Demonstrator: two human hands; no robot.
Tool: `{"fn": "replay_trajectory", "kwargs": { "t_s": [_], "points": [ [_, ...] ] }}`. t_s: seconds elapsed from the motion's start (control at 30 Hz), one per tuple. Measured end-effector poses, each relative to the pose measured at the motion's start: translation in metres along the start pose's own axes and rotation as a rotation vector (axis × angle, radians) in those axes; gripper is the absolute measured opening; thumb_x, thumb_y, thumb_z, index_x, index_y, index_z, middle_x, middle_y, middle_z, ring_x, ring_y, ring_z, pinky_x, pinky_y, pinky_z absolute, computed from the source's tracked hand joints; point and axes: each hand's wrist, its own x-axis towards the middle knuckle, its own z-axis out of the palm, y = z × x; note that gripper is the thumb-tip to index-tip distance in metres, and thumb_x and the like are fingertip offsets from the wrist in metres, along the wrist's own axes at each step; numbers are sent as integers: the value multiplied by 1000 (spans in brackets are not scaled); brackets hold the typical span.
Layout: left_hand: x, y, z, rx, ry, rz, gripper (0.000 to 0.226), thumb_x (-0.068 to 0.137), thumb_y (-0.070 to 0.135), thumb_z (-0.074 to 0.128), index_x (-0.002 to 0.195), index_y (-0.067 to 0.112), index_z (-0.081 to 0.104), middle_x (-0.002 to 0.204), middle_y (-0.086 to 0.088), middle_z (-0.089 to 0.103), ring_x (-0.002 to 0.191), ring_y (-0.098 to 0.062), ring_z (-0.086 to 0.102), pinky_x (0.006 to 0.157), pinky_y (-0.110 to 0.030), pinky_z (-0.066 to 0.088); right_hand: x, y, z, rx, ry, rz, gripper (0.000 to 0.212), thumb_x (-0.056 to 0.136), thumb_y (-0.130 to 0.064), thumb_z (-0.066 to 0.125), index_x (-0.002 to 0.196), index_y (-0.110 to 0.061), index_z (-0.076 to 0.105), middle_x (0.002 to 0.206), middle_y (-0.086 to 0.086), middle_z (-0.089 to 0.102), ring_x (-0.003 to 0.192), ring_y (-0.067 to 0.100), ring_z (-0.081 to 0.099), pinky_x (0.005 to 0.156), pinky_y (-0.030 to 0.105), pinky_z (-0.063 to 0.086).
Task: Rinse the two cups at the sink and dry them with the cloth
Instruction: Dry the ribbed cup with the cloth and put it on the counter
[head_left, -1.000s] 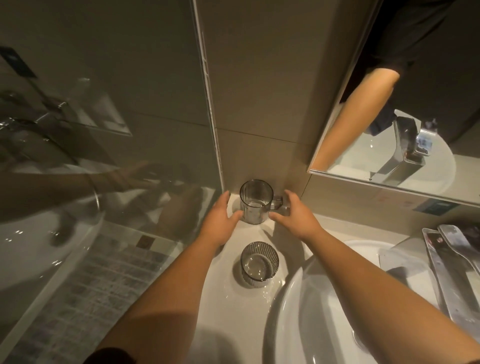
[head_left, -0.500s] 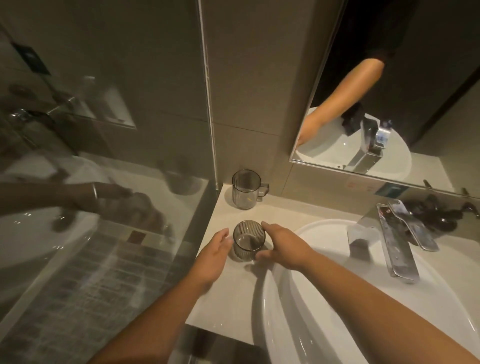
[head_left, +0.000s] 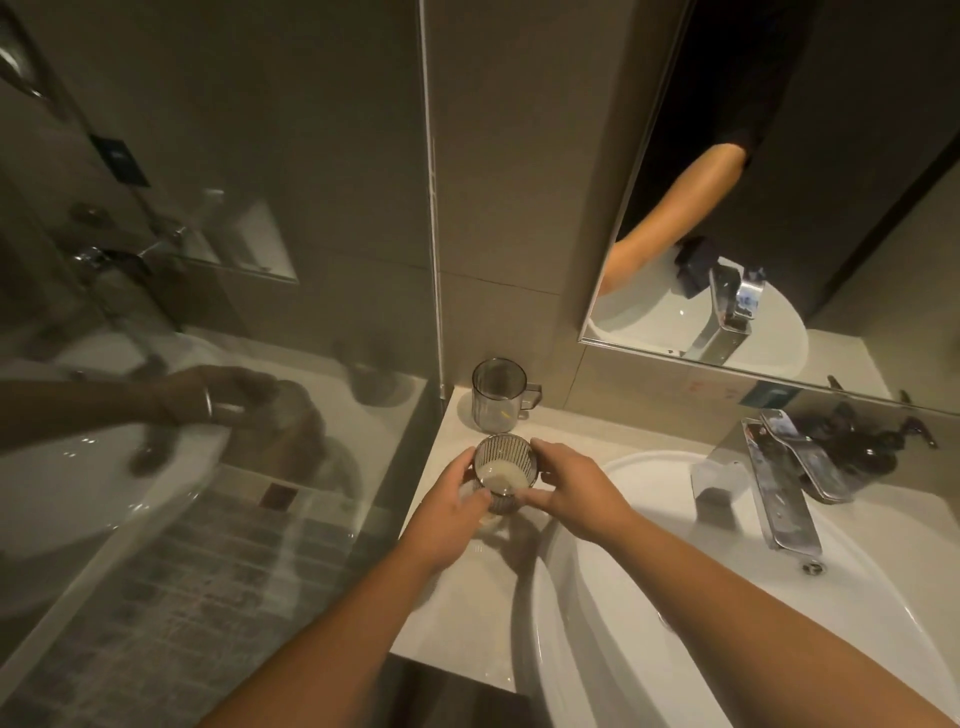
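Note:
A ribbed glass cup (head_left: 503, 470) is held between both hands above the white counter (head_left: 457, 613), lifted a little off it. My left hand (head_left: 451, 499) grips its left side and bottom. My right hand (head_left: 569, 493) holds its right side with thumb and fingers. A smooth grey cup with a handle (head_left: 497, 395) stands upright on the counter in the back corner, just behind the held cup. No cloth shows in the view.
A white sink basin (head_left: 675, 597) lies to the right, with a chrome faucet (head_left: 784, 483) at its back. A mirror (head_left: 779, 208) hangs above it. A glass shower partition (head_left: 208, 364) stands close on the left. Dark small items (head_left: 862, 447) sit behind the faucet.
Both hands moved from the handled cup back to the ribbed cup, closed on it and lifted it off the counter. The handled cup stays in the corner.

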Motion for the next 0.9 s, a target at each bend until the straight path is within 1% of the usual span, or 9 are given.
{"fn": "replay_trajectory", "kwargs": {
  "t_s": [0.1, 0.23, 0.4, 0.47, 0.53, 0.6, 0.73, 0.83, 0.9],
  "points": [
    [-14, 32, -7, -1, 26, 96, 52, 82, 26, 57, 113, 66, 45, 121, 35, 56, 115, 14, 53, 81, -2, 44, -11, -21, -23, 113, 61, -13, 66, 74, -20, 82, 133, -16, 55, 119, -1, 61, 109, 11, 60, 96, 24, 49],
    [-33, 66, -11, 82, 28, 265, 73, 74, 45, 67, 139, 49, 33, 137, 18, 44, 124, 9, 44, 101, -17, 37, -38, -46, -55, 172, 120, -55, 64, 73, -22, 84, 131, -23, 56, 116, -7, 65, 103, 2, 65, 91, 16, 49],
    [-53, 97, -3, 100, -21, 396, 88, 69, 44, 80, 141, 40, 30, 141, 9, 47, 128, -1, 47, 108, -26, 41, -86, -63, -78, 273, 207, -84, 55, 75, -14, 82, 119, -38, 57, 110, -14, 67, 98, -1, 67, 83, 13, 50],
    [-63, 106, 6, 126, -37, 423, 93, 62, 52, 78, 141, 38, 31, 140, 9, 48, 126, 0, 48, 106, -23, 41, -108, -64, -84, 289, 235, -86, 55, 76, -14, 81, 119, -38, 57, 110, -14, 67, 98, -2, 66, 84, 13, 50],
    [-74, 112, 17, 158, -51, 454, 93, 58, 58, 76, 138, 41, 31, 138, 13, 43, 121, 12, 44, 100, -9, 36, -128, -61, -90, 291, 255, -77, 56, 76, -16, 81, 123, -35, 57, 111, -12, 68, 99, -2, 66, 87, 15, 51],
    [-87, 116, 30, 176, -83, 475, 91, 60, 56, 78, 136, 42, 30, 136, 12, 40, 118, 14, 43, 98, -5, 32, -150, -56, -95, 287, 257, -74, 56, 77, -19, 80, 127, -30, 58, 114, -10, 68, 101, -1, 66, 90, 20, 52],
    [-108, 112, 60, 145, -132, 454, 81, 72, 33, 86, 135, 34, 34, 137, -1, 45, 125, -11, 48, 108, -28, 39, -195, -38, -104, 245, 306, -55, 55, 81, -29, 76, 132, -21, 55, 124, -6, 62, 107, 3, 64, 90, 18, 51],
    [-125, 99, 84, 129, -133, 401, 82, 75, 27, 86, 138, 28, 33, 134, -2, 48, 122, -12, 49, 103, -26, 40, -237, 1, -108, 138, 390, 21, 52, 85, -38, 70, 130, -18, 56, 126, -2, 60, 109, 8, 62, 91, 24, 51],
    [-140, 90, 100, 105, -117, 363, 85, 75, 26, 85, 141, 24, 32, 135, 0, 49, 124, -12, 49, 105, -28, 41, -276, 34, -104, 24, 392, 123, 48, 86, -43, 66, 128, -22, 57, 127, -3, 60, 105, 7, 59, 86, 21, 49]
  ]
}}
